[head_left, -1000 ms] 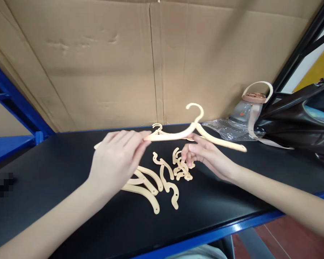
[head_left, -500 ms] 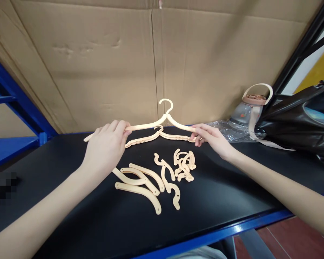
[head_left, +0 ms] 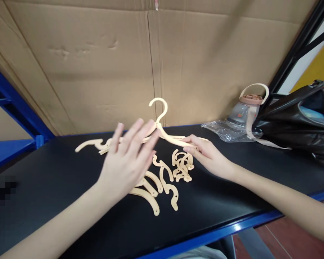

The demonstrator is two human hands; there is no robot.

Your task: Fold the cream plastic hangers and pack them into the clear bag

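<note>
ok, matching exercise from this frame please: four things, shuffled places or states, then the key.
1. right hand
2. left hand
3. bottle
4. cardboard

A. brown, upright behind the black tabletop
B. fingers spread, in front of the hanger
C. beside the black bag
D. gripping one arm of the hanger

Pairs: 1-D, 2-B, 3-C, 4-A

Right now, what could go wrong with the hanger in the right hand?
The right hand grips the held hanger near one end while the left hand is spread open, so it might swivel or slip. The second hanger behind it could get knocked. The left hand hides part of the loose curved pieces and might brush them if lowered.
</note>
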